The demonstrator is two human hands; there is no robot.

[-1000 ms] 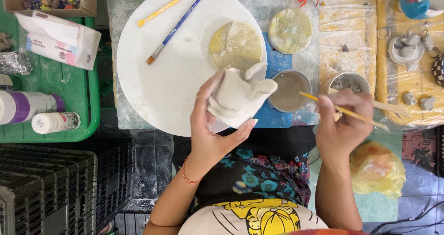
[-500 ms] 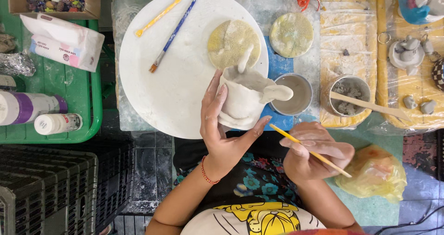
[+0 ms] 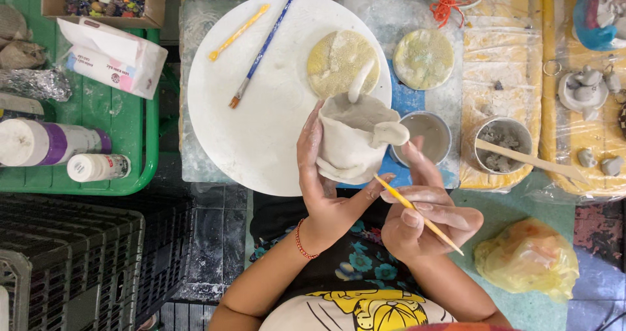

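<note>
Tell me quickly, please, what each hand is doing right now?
Left hand: closed around the grey clay cup, holding it up.
Right hand: closed on a thin yellow tool.

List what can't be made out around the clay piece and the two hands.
Head view:
- Clay piece: its near side, covered by the left hand.
- Thin yellow tool: its tip, too small against the clay; its middle, hidden by right hand fingers.
- Small metal cup: contents unclear, murky grey.

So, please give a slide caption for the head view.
Left hand holds a grey clay vessel; right hand holds a thin yellow tool.
</note>
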